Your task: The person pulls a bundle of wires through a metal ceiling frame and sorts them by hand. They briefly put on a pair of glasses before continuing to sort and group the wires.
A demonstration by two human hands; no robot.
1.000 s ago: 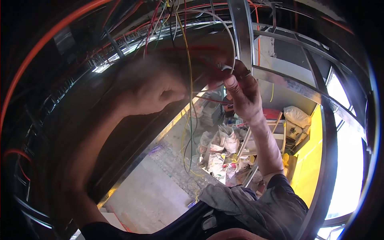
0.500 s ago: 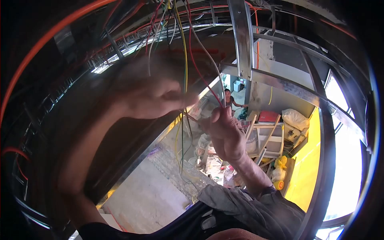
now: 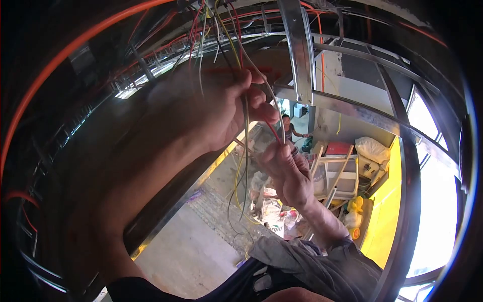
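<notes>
Several thin electrical wires hang from above, in front of me. My left hand (image 3: 234,110) is closed around some of them, with the red wire (image 3: 272,132) coming out below its fingers. A yellow wire (image 3: 236,181) and a dark green wire (image 3: 246,166) trail below that hand. Lower and to the right, my right hand (image 3: 289,176) pinches the red wire and the white wire (image 3: 281,118) between thumb and fingers. The wire ends inside the right hand are hidden. Another white wire (image 3: 202,75) hangs loose beside my left wrist.
A metal ceiling frame (image 3: 352,111) surrounds the opening, with an upright metal stud (image 3: 297,50) above. An orange conduit (image 3: 55,63) curves along the left. Far below are a person (image 3: 287,126), a wooden frame (image 3: 336,183), sacks (image 3: 372,150) and a concrete floor (image 3: 186,251).
My left hand has moved up and right, closing around the wires near the red and white ones. My right hand has shifted slightly down, keeping its pinch. The loose wires have swung right.
</notes>
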